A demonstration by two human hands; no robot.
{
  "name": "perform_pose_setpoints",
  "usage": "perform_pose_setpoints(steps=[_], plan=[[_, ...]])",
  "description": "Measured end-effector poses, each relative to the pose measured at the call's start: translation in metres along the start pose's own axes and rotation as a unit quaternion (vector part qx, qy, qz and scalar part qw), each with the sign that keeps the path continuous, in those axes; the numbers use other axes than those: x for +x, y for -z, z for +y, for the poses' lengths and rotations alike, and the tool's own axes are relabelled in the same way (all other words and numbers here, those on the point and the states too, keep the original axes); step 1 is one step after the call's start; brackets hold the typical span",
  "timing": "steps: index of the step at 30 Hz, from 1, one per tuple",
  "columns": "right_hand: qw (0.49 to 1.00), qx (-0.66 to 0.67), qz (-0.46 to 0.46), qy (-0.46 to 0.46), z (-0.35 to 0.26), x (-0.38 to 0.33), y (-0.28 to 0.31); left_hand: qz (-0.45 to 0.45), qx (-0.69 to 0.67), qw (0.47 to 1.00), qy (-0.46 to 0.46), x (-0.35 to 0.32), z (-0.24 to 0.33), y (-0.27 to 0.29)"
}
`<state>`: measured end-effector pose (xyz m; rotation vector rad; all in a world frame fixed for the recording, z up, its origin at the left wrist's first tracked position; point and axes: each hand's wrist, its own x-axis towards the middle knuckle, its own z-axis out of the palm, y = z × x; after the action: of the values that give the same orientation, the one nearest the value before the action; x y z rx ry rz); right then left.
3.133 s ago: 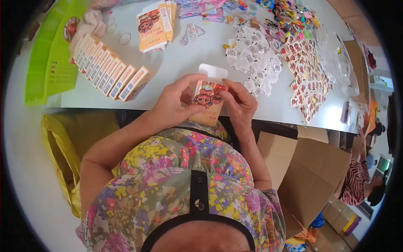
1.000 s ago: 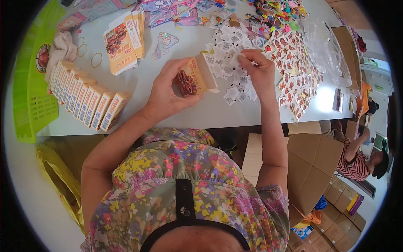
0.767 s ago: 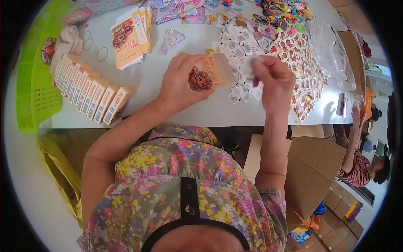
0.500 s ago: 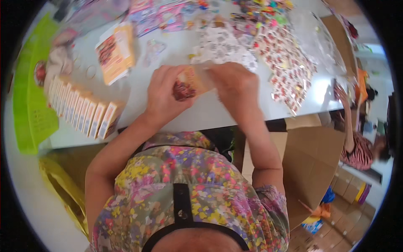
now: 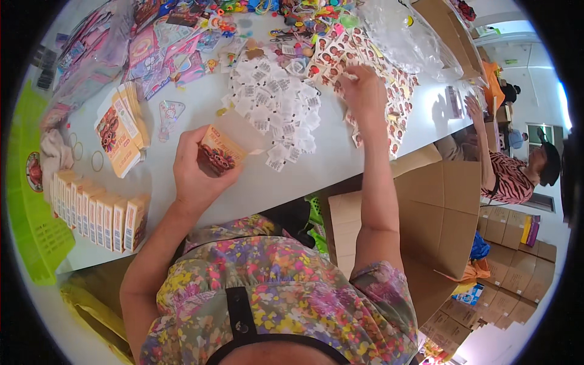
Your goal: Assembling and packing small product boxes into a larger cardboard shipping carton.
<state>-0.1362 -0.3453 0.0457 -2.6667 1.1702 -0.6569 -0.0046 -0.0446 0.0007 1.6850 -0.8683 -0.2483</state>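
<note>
My left hand is wrapped round a small orange printed box, held just above the table with its top end open and a pale flap sticking out. My right hand reaches out over a spread of small picture cards. Its fingertips are pinched together at the cards, and what they hold, if anything, is too small to make out. Between the hands lies a heap of small white printed packets.
A row of filled-out orange boxes stands upright at the left, below flattened boxes. A green basket borders the table's left end. Colourful small toys and clear bags lie at the back. An open carton stands right; another person sits beyond.
My right hand has left the box's open end and moved out to the picture cards. My left hand still holds the box, now lower and further left in view. The view has shifted.
</note>
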Motion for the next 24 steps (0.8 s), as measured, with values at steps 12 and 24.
perform_pose_setpoints(steps=[12, 24], plan=[[0.998, -0.012, -0.025, -0.056, 0.039, 0.010, -0.005, -0.018, 0.035, 0.999, -0.015, 0.003, 0.004, 0.001], [0.989, -0.088, -0.110, -0.044, 0.034, 0.048, -0.008, -0.013, 0.057, 0.997, -0.048, 0.004, 0.000, -0.001]])
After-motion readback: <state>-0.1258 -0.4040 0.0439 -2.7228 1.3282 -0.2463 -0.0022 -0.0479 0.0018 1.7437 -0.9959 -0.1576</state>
